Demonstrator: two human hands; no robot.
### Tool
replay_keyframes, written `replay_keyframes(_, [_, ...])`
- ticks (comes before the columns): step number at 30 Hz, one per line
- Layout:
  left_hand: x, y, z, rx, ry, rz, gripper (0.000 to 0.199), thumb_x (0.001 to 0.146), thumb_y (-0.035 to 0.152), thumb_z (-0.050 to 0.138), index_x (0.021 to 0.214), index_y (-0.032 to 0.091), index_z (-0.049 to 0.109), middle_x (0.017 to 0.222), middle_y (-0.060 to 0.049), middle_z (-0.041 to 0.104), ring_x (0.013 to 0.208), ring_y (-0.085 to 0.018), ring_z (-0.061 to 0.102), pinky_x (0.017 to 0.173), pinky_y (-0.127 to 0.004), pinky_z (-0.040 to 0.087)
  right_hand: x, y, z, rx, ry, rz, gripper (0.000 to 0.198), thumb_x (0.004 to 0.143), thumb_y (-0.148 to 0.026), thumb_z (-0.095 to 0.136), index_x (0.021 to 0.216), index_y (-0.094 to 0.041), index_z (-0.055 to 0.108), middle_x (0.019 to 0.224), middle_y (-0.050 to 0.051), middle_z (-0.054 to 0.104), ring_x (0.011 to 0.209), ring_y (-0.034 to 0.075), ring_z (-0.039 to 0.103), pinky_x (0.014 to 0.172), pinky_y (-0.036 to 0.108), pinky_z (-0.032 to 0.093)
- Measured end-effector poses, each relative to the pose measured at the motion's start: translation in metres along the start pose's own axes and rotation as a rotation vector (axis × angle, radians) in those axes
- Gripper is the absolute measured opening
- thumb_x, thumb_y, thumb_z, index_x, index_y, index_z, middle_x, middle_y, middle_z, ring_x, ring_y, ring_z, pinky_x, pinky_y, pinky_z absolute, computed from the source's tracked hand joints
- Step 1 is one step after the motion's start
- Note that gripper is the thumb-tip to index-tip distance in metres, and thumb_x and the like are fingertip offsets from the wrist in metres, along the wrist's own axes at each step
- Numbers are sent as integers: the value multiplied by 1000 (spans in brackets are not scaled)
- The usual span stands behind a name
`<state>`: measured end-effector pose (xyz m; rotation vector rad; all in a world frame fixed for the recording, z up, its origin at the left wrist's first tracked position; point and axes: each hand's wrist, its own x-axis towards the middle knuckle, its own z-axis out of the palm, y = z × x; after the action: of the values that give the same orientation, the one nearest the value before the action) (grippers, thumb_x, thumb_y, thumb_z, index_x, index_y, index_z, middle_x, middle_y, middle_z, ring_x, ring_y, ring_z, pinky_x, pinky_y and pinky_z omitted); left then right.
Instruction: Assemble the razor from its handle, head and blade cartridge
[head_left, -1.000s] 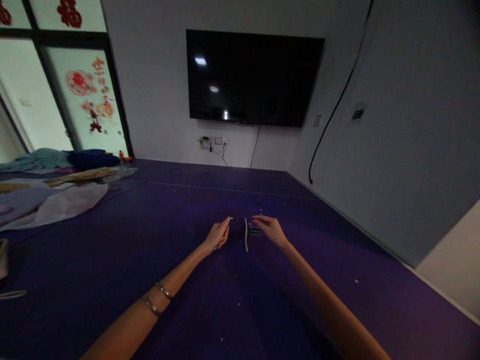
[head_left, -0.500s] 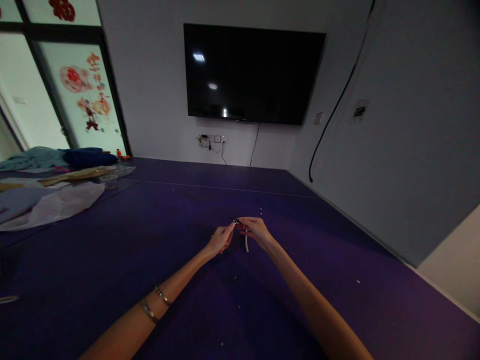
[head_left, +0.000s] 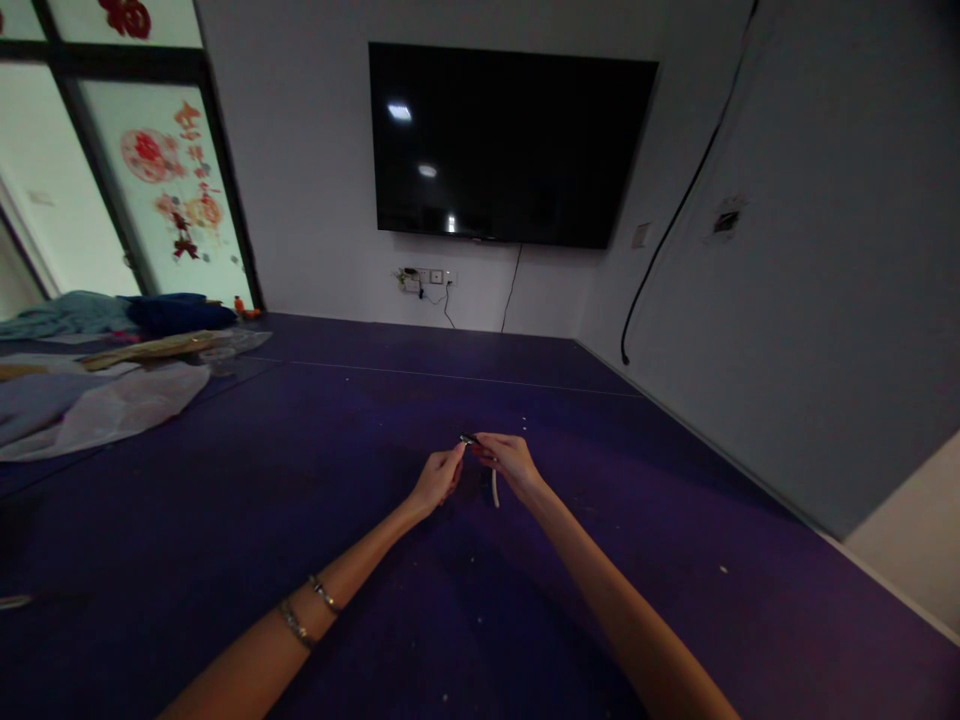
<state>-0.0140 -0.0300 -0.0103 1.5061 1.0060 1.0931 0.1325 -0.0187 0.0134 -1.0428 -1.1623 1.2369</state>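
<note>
Near the middle of the purple surface [head_left: 315, 560], my two hands meet. My right hand [head_left: 511, 464] is closed, its fingertips pinching a small dark, shiny object [head_left: 469, 439] that juts out to the left; its kind is too small to tell. Below the right fingers hangs a thin, slightly curved off-white strip [head_left: 495, 490]. My left hand [head_left: 437, 480] is closed too, thumb and forefinger pressed together at the dark object's left end. What the left fingers pinch is hidden. Two metal bracelets [head_left: 311, 610] circle the left forearm.
Small white bits [head_left: 723, 569] are scattered over the purple surface. At the left lie a translucent plastic bag [head_left: 135, 410] and folded cloths [head_left: 176, 313]. A black cable [head_left: 667, 225] hangs down the right wall. A television [head_left: 510, 145] is mounted at the back.
The dark object's tip has shifted slightly left and up and shows more clearly. My left hand has moved a little left; the right hand stays nearly in place.
</note>
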Motion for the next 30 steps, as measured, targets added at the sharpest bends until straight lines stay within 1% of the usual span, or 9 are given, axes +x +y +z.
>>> replay_keyframes(3, [-2, 5, -1, -23, -21, 9, 50, 78, 62, 34, 51, 20, 37, 32, 8, 28, 24, -5, 24, 28, -18, 16, 8, 6, -3, -237, 23, -131, 35, 73, -42, 55, 90, -16, 70, 82, 8, 71, 74, 18, 65, 65, 29, 49])
replay_keyframes(6, [-1, 11, -2, -82, -56, 67, 50, 80, 60, 35, 51, 19, 37, 31, 8, 28, 24, -5, 25, 27, -18, 17, 15, 15, -3, -459, 27, -264, 29, 74, -37, 53, 86, -18, 71, 83, 6, 71, 77, 19, 64, 71, 32, 48])
replay_keyframes(9, [1, 18, -5, -162, -58, 104, 49, 80, 58, 36, 50, 19, 38, 30, 8, 28, 23, -5, 25, 26, -18, 17, 16, 24, 0, -554, 1, -304, 17, 70, -26, 58, 79, -22, 72, 82, 4, 71, 78, 20, 63, 76, 32, 46])
replay_keyframes(12, [3, 25, -8, -214, -46, 110, 49, 81, 57, 37, 49, 19, 37, 29, 8, 28, 21, -5, 25, 25, -18, 16, 11, 31, 5, -662, -36, -333, 17, 70, -20, 58, 79, -22, 72, 83, 4, 70, 78, 20, 62, 77, 32, 43])
replay_keyframes(17, [3, 30, -9, -205, -19, 103, 50, 79, 58, 38, 48, 19, 37, 29, 8, 28, 21, -4, 25, 25, -18, 17, 0, 28, 13, -1166, -82, -440, 19, 79, -22, 52, 87, -24, 70, 93, 6, 69, 95, 23, 56, 88, 38, 33])
replay_keyframes(19, [3, 29, -9, -196, -15, 99, 51, 79, 59, 37, 48, 19, 37, 28, 9, 28, 21, -4, 26, 25, -17, 17, -3, 26, 14, -1293, -85, -443, 20, 82, -23, 50, 88, -24, 69, 94, 6, 68, 98, 23, 53, 90, 39, 30])
replay_keyframes(23, [4, 26, -7, -203, -25, 106, 52, 79, 60, 38, 47, 18, 37, 28, 9, 28, 21, -4, 26, 25, -17, 17, -9, 23, 14, -1427, -130, -462, 22, 85, -27, 47, 89, -22, 68, 99, 5, 65, 102, 22, 49, 90, 39, 29])
replay_keyframes(26, [4, 24, -7, -201, -33, 113, 52, 79, 60, 38, 47, 18, 38, 28, 9, 29, 20, -4, 25, 24, -16, 17, -14, 19, 9, -1457, -165, -470, 23, 85, -31, 47, 92, -24, 68, 104, 4, 63, 103, 20, 48, 90, 36, 31])
replay_keyframes(30, [4, 22, -6, -191, -40, 104, 52, 79, 60, 38, 48, 18, 38, 29, 9, 28, 21, -4, 26, 24, -16, 18, -21, 7, -5, -1462, -115, -419, 25, 87, -31, 44, 97, -24, 66, 104, 4, 62, 101, 17, 52, 82, 26, 38])
